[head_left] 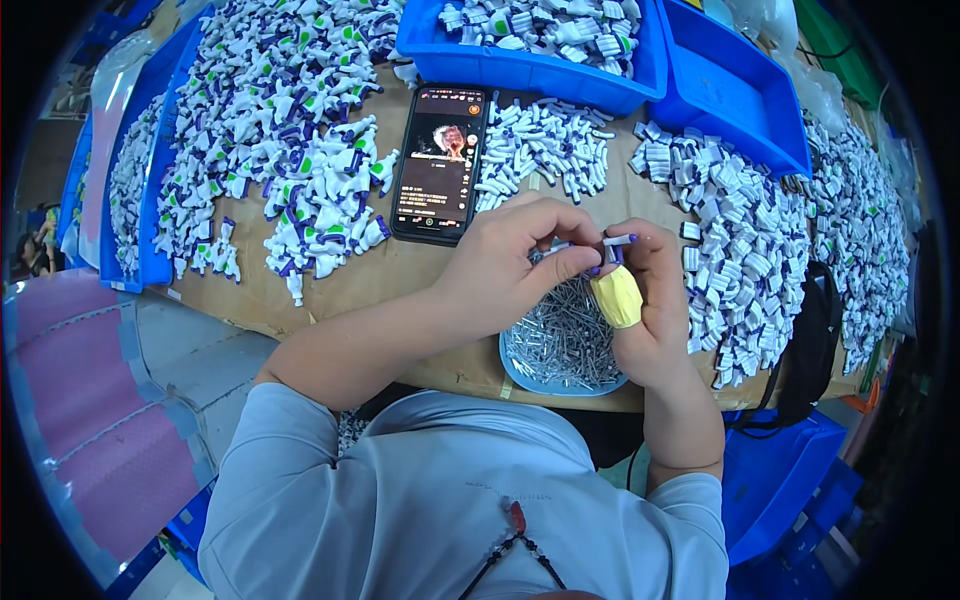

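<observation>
My left hand [505, 258] and my right hand [658, 300] meet over a light-blue bowl [560, 388] heaped with thin metal pins [562, 345]. Between my fingertips is a small white-and-purple plastic piece [620, 240]. The left thumb and forefinger pinch at its left side, where a slim part is half hidden by the fingers. My right fingers close on it from the right. A yellow wrap [617, 297] covers the right thumb. Just beyond the hands lies a pile of short white tube-shaped pieces [550, 150] with purple parts.
A lit phone [437, 170] lies left of the tube pieces. White, purple and green figure-like parts [290, 130] spread at left; ribbed white blocks [740, 260] pile at right. Blue bins [530, 72] line the back, one [735, 90] with its inside showing. A black bag [815, 350] hangs at right.
</observation>
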A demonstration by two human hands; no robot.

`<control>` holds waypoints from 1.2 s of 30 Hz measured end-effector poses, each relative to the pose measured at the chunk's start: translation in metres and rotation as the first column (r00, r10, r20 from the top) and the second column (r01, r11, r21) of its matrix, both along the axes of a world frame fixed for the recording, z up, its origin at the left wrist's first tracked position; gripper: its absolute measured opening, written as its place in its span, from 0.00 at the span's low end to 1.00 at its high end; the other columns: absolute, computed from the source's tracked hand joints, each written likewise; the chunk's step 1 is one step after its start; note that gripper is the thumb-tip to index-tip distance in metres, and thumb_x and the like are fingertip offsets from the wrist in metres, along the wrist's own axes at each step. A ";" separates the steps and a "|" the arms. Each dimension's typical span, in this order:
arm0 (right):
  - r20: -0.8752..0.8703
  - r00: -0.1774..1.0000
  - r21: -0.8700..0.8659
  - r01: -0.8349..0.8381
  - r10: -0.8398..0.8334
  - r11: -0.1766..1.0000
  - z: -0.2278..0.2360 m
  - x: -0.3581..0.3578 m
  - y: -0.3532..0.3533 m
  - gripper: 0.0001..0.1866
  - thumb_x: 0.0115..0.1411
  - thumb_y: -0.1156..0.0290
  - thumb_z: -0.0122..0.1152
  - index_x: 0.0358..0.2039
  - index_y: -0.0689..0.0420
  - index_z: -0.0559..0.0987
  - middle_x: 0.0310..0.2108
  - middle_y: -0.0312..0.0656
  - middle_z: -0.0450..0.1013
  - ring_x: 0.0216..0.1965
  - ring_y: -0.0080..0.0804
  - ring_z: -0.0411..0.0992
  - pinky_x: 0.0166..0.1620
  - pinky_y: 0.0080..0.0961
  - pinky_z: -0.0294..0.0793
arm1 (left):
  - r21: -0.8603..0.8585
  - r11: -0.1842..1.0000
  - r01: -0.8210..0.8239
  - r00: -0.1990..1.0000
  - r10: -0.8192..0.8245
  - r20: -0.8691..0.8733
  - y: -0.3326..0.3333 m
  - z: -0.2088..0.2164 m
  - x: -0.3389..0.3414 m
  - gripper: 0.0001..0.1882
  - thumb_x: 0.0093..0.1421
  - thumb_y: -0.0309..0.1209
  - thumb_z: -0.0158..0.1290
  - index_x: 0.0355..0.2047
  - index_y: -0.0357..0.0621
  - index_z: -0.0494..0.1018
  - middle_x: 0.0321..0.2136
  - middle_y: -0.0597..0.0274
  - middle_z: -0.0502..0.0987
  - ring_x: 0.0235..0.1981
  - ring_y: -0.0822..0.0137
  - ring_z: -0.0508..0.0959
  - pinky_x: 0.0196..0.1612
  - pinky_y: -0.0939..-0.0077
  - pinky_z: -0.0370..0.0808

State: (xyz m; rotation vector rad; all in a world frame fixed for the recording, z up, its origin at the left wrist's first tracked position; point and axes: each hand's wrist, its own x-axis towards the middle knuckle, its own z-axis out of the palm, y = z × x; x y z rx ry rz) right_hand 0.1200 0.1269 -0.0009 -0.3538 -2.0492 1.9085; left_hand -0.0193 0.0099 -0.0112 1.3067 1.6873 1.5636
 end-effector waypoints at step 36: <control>0.075 0.993 -0.298 -0.062 0.088 0.952 0.000 0.004 0.006 0.18 0.55 0.85 0.46 0.46 0.60 0.60 0.37 0.40 0.68 0.37 0.20 0.67 0.41 0.15 0.65 | 0.202 0.979 0.031 0.963 0.024 -0.269 0.002 -0.001 -0.015 0.10 0.48 0.12 0.54 0.31 0.37 0.74 0.34 0.55 0.74 0.37 0.60 0.77 0.39 0.71 0.75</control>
